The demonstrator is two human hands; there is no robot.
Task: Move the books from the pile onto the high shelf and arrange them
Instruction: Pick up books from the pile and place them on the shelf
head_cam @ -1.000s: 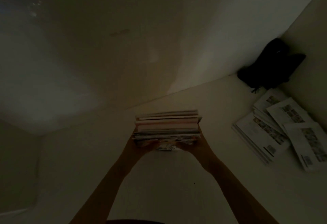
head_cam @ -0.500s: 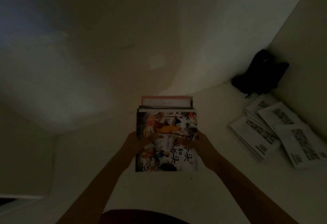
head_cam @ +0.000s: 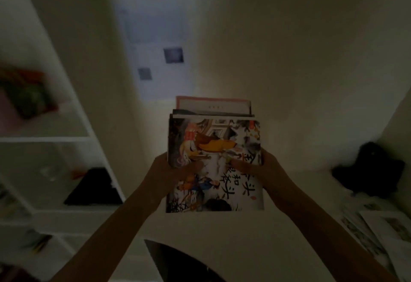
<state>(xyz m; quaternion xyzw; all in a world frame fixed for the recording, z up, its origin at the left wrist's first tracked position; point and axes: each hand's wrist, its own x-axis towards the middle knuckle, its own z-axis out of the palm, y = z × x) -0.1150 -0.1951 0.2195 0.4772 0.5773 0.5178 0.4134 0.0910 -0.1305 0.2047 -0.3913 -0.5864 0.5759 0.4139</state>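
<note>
A stack of books (head_cam: 214,139) stands tilted on the high white shelf (head_cam: 222,237) in dim light, its front cover a colourful illustration with black characters. A pink-edged book (head_cam: 213,105) sticks up behind. My left hand (head_cam: 173,170) grips the stack's left edge with the thumb over the cover. My right hand (head_cam: 258,168) grips the right edge the same way.
A black bag (head_cam: 367,168) sits at the shelf's back right, with loose printed leaflets (head_cam: 382,230) in front of it. White shelving compartments (head_cam: 66,139) at left hold a red-green item (head_cam: 26,92) and a black object (head_cam: 93,188). The wall stands close behind.
The stack went from lying flat, spines toward me, to tilted up with its cover facing me. The view has swung left and down, bringing the left shelving into sight.
</note>
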